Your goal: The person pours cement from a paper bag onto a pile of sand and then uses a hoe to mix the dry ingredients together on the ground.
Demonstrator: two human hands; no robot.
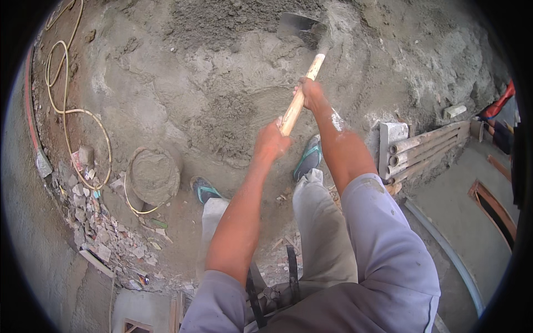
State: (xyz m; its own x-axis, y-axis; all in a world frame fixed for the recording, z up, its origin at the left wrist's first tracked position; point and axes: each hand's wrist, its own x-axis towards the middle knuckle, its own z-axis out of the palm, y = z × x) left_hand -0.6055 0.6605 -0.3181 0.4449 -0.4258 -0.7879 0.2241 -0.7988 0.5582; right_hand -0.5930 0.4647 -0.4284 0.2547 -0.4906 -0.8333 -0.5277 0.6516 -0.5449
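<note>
Both my hands grip the pale wooden handle of a hoe point(296, 104). My left hand point(271, 139) is closed around its near end. Farther up the handle, nearer the blade, is my right hand point(310, 92). The broad metal blade point(296, 27) rests at the top of the view against wet grey mortar point(225, 25), its lower edge partly coated in mortar. A round bucket point(154, 177) filled to the rim with mortar stands left of my feet, its pale handle hanging down on the near side.
A cream hose point(66, 111) lies looped at the left, above broken rubble point(104, 233). At the right, several stacked poles point(429, 141) lie beside a pale block point(391, 135). Part of another person point(497, 129) shows at the far right edge. Wet mortar spreads before my sandalled feet.
</note>
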